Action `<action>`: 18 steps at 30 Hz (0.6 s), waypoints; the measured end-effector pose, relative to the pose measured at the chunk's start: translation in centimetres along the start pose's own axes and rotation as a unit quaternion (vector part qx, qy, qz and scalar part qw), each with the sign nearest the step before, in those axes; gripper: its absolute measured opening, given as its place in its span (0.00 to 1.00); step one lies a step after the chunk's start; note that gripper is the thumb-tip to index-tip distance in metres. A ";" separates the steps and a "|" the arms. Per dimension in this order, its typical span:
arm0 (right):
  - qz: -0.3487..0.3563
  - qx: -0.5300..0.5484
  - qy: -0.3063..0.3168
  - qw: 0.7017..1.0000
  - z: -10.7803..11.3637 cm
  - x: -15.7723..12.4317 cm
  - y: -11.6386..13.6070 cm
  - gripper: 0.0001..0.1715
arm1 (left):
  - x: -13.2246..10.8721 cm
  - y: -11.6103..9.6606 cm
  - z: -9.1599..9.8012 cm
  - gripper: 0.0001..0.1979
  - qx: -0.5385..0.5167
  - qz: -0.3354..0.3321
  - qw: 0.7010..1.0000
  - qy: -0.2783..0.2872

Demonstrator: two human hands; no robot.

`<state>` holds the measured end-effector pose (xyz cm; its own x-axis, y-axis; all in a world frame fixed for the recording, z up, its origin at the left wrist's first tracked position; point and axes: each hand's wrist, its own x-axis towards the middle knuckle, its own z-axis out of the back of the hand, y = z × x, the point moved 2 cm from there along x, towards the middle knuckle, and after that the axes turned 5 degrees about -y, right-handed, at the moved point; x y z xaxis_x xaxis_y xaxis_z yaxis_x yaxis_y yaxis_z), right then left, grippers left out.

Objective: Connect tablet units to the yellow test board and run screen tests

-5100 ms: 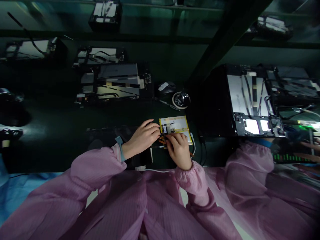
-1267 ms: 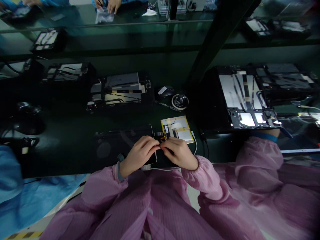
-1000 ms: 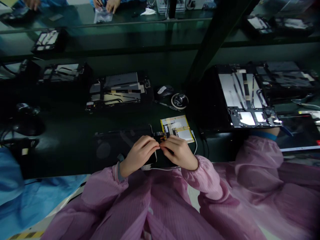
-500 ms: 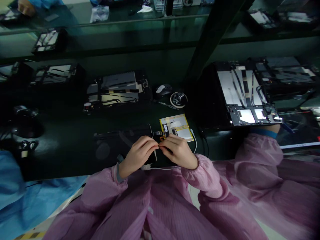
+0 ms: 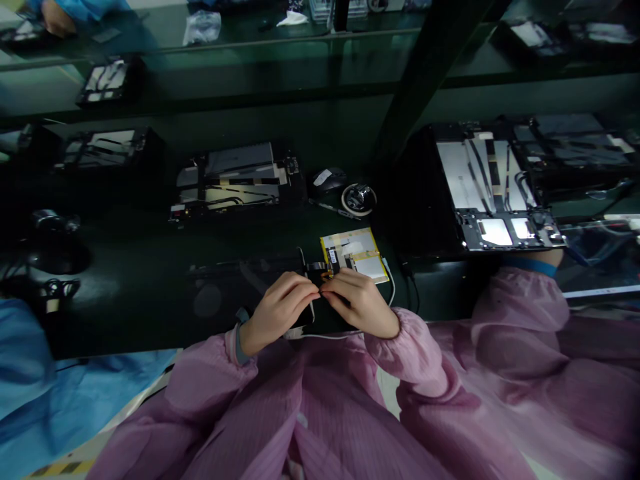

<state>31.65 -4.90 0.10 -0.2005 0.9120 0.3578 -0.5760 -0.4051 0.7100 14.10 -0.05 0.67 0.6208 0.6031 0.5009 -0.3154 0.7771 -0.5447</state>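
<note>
My left hand (image 5: 285, 303) and my right hand (image 5: 361, 301) meet fingertip to fingertip over the dark bench. Both are closed in a pinch; anything between the fingers is too small or hidden to make out. Just beyond my right hand lies a flat battery pack (image 5: 367, 263) with yellow edges, a white cable (image 5: 390, 279) at its right side. A short flex cable (image 5: 316, 266) runs left from the pack to a dark flat panel (image 5: 225, 287), which lies left of and partly under my left hand.
Behind stand stacks of opened tablet housings, at the left (image 5: 240, 177) and at the right (image 5: 495, 180). A computer mouse (image 5: 327, 179), a tape roll (image 5: 359, 199) and a pen-like tool (image 5: 334, 209) lie between. A co-worker's pink sleeve (image 5: 520, 300) is close on my right.
The view has shifted very slightly. Both hands stay pinched together in the same place, and nothing else has visibly moved.
</note>
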 end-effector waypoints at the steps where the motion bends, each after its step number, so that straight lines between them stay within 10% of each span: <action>1: 0.000 0.003 0.000 1.000 0.0 0.0 0.0 0.09 | -0.1 0.0 0.0 0.03 -0.002 0.000 1.000 0.001; 18: 0.003 -0.006 -0.001 1.000 -0.1 0.3 0.4 0.08 | -0.1 -0.2 0.0 0.04 0.007 0.017 1.000 0.020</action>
<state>31.25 -4.80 0.47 -0.2026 0.9094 0.3631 -0.5839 -0.4099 0.7007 14.11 -0.27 0.81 0.6373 0.6223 0.4545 -0.3477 0.7585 -0.5511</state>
